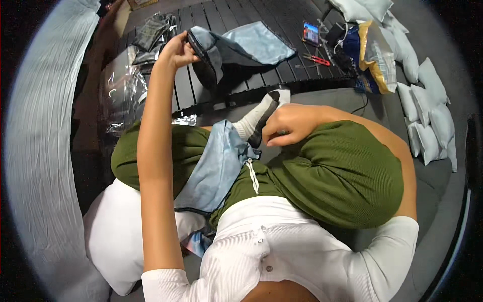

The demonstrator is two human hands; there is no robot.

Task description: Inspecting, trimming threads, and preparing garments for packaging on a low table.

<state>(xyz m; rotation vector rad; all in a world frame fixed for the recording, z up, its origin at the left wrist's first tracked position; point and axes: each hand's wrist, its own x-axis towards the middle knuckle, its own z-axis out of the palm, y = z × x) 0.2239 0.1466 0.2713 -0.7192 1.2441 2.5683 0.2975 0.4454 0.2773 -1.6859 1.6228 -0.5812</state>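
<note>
My left hand point(178, 51) reaches out over the dark slatted table, its fingers closed on the dark-trimmed edge of a light blue fabric piece point(256, 44). The rest of that piece drapes over the slats to the right, its underside dark. My right hand point(291, 123) is curled, with fingers bent inward, beside my raised knee and socked foot. Whether anything sits inside its fingers is hidden. A second light blue fabric piece point(214, 166), also dark along one edge, lies across my lap and thigh.
On the slatted table point(236, 10) lie red-handled snips point(318, 60), a lit phone point(311, 33) and clear plastic packaging point(123, 88). A blue and yellow bag point(375, 58) stands at the right, near several pale small pillows point(427, 110). One white pillow point(114, 234) rests at my left.
</note>
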